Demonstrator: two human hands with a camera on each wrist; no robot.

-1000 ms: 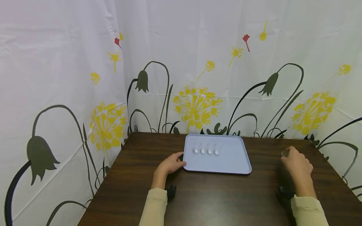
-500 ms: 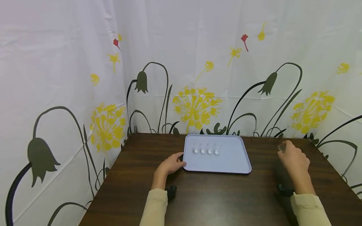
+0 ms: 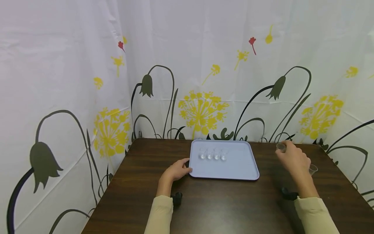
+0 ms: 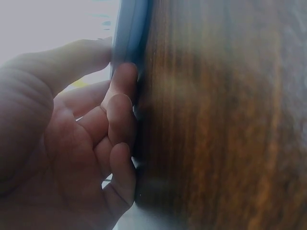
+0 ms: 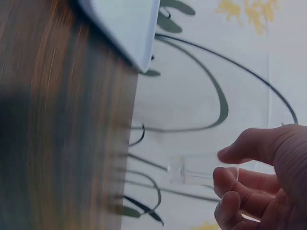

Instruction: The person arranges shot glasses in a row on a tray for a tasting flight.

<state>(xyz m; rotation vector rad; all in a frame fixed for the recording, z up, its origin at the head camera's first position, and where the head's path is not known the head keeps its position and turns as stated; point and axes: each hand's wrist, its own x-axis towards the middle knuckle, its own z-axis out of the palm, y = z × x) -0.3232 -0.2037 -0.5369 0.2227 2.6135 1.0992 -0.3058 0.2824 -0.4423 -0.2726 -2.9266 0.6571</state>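
My left hand [image 3: 176, 170] grips the left edge of the pale blue tray [image 3: 233, 170]. In the left wrist view its thumb lies on the tray's rim [image 4: 130, 33] and the other fingers curl against the side and underside. To the right of the tray, my right hand [image 3: 295, 159] pinches a small clear shot glass [image 3: 281, 148] near its rim. The right wrist view shows that shot glass [image 5: 192, 168] off the table, between thumb and fingers. Several similar shot glasses [image 3: 217, 155] stand in a row on the tray.
Another clear glass [image 3: 313, 169] stands on the table just right of my right wrist, partly hidden by it. The dark wooden table [image 3: 222, 208] ends at the back against a white flower-printed curtain [image 3: 175, 39].
My right hand has moved left and a little back with the shot glass, towards the tray. Another glass now shows behind that wrist. The left hand stays on the tray edge.
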